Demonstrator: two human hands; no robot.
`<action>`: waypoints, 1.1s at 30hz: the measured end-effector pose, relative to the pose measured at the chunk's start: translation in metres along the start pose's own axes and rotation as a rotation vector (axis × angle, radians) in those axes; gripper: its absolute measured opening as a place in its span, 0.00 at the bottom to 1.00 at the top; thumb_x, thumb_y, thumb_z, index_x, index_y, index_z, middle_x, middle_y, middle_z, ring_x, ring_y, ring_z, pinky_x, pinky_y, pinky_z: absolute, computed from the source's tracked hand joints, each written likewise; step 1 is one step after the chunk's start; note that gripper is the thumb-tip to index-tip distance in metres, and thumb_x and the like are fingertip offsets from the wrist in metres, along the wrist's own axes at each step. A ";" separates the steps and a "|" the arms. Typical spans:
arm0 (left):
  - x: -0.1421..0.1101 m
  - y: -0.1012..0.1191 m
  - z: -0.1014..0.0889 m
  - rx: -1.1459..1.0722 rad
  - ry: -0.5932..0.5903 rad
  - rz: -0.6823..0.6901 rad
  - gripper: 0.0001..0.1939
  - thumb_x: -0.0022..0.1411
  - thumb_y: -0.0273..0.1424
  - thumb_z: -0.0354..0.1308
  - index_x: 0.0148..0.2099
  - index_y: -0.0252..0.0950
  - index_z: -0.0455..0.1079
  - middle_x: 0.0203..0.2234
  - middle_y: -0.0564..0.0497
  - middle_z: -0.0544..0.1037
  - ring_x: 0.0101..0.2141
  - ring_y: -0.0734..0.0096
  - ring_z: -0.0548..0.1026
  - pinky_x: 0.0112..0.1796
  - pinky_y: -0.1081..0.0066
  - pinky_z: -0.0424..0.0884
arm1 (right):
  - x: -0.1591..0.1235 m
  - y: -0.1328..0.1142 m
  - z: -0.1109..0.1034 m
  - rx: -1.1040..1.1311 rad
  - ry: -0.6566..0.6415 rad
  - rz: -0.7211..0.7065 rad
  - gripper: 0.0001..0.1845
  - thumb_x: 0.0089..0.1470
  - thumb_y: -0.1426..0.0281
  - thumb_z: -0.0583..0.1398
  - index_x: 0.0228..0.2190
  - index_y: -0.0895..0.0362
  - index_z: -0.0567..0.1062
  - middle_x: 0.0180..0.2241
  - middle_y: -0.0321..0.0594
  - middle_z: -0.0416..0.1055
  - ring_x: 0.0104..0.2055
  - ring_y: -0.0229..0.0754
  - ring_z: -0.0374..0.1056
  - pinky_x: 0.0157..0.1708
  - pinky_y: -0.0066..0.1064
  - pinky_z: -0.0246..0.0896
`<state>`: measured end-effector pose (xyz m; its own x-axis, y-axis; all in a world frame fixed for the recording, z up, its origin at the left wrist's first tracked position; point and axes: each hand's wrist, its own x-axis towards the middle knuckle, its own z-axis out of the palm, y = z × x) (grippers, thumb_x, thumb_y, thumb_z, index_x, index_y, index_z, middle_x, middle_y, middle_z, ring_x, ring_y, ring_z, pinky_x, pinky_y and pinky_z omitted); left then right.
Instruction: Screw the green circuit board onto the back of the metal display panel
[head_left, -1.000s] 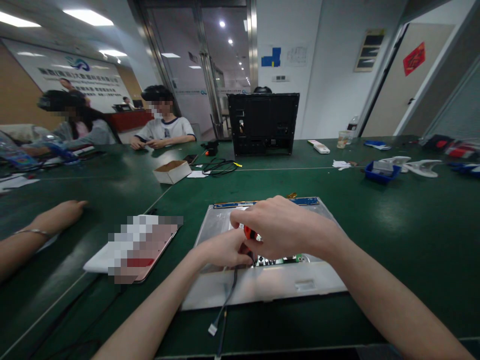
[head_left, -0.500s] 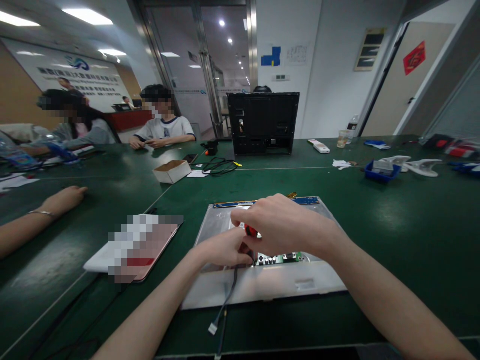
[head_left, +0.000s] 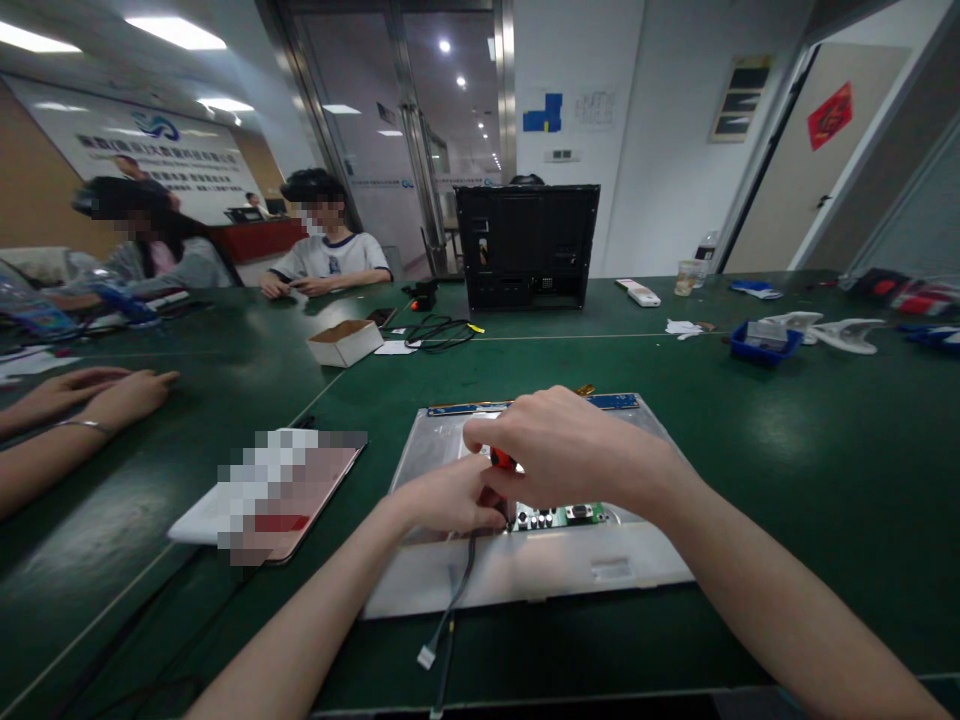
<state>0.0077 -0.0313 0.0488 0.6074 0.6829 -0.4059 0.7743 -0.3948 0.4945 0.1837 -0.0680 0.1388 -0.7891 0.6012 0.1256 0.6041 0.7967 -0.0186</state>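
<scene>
One silvery panel (head_left: 555, 570) is laid flat on the desk (head_left: 780, 470) beneath the fingers (head_left: 489, 433), its green circuit board (head_left: 555, 518) partly blocked by them. A red handle (head_left: 501, 459) is enclosed by the right hand's (head_left: 559, 450) curled fingers; the left hand's (head_left: 450, 495) are bunched beside it, their hold hidden. A dark cable (head_left: 459, 590) is draped nearer; an open box (head_left: 345, 345) is set beyond.

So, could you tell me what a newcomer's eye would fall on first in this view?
Probably the two bare hands at the centre: the right hand grips a red-and-black tool over the flat metal panel, with the left hand close beneath it. Next, the big black screen casing standing upright at the far side of the green table. Then perhaps the red paper diamond on the door at the upper right.
</scene>
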 end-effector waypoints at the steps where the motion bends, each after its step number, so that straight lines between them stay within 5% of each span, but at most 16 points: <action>1: 0.001 -0.001 0.001 0.005 0.010 -0.005 0.08 0.53 0.33 0.62 0.35 0.35 0.75 0.31 0.49 0.78 0.34 0.61 0.75 0.32 0.70 0.69 | -0.001 0.000 0.000 0.003 0.009 -0.010 0.07 0.58 0.68 0.59 0.39 0.56 0.73 0.29 0.39 0.76 0.27 0.39 0.67 0.22 0.30 0.39; 11: -0.002 0.001 0.003 0.012 0.000 0.021 0.10 0.55 0.33 0.59 0.39 0.37 0.76 0.30 0.51 0.78 0.32 0.65 0.74 0.31 0.72 0.67 | 0.002 0.002 0.000 0.011 0.028 0.002 0.13 0.63 0.63 0.56 0.31 0.55 0.76 0.26 0.38 0.74 0.26 0.38 0.65 0.22 0.30 0.38; 18: 0.002 -0.004 0.003 0.026 0.012 0.020 0.08 0.52 0.34 0.60 0.33 0.35 0.74 0.29 0.50 0.78 0.32 0.61 0.74 0.31 0.69 0.67 | -0.003 0.002 0.001 0.027 0.035 -0.053 0.07 0.53 0.69 0.60 0.36 0.56 0.74 0.28 0.37 0.75 0.26 0.38 0.65 0.22 0.29 0.40; 26: -0.001 -0.001 0.004 -0.017 0.008 0.016 0.11 0.52 0.34 0.59 0.38 0.35 0.75 0.27 0.52 0.75 0.29 0.67 0.72 0.28 0.72 0.65 | 0.001 0.002 0.003 -0.003 0.039 0.045 0.12 0.61 0.63 0.57 0.32 0.55 0.77 0.27 0.39 0.75 0.27 0.38 0.66 0.23 0.30 0.39; 33: 0.002 -0.002 0.002 0.030 -0.017 0.005 0.09 0.52 0.36 0.61 0.30 0.35 0.71 0.26 0.51 0.75 0.30 0.64 0.73 0.29 0.71 0.65 | -0.001 0.000 0.000 0.026 0.026 -0.015 0.07 0.54 0.68 0.61 0.37 0.56 0.73 0.30 0.38 0.76 0.27 0.38 0.66 0.21 0.29 0.40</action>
<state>0.0079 -0.0304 0.0457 0.6142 0.6704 -0.4162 0.7759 -0.4171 0.4732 0.1847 -0.0686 0.1383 -0.7948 0.5874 0.1522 0.5886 0.8073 -0.0424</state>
